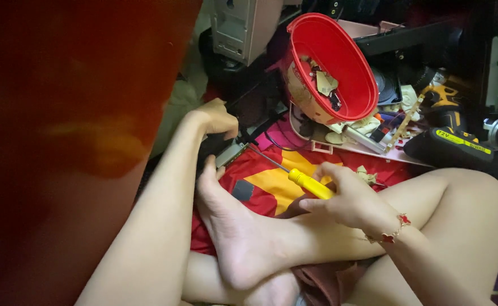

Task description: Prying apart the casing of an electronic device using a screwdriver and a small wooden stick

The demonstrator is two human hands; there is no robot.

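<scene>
- Right hand [348, 198]: fingers curled round the yellow handle of a screwdriver [308, 184]; a bracelet with red charms sits on the wrist. The grip is low and angled, apparently so the shaft can reach up toward 10 o'clock.
- Screwdriver: thin metal shaft runs from the handle to a tip at the edge of a grey metal part [229, 153], which is probably where it is being worked.
- Left hand [218, 118]: at 10 o'clock from the right hand, folded over the top of a dark device [249, 110] that the metal part belongs to, seemingly to steady it; the exact hold is hidden by the knuckles.
- Bare foot [232, 226]: at 8 o'clock from the right hand, toes just beside the metal part, perhaps bracing it.
- Red and yellow cloth [271, 181]: spread under the work, beneath foot and tool.
- Red bowl [331, 65]: at 12 o'clock, tilted, holding small metal scraps.
- Cordless drill [453, 139]: at 2 o'clock, yellow and black, lying on its side.
- Grey computer casing [240, 25]: at 11 o'clock, behind the device.
- Red blurred surface [73, 113]: fills the left of the view and hides whatever lies there.
</scene>
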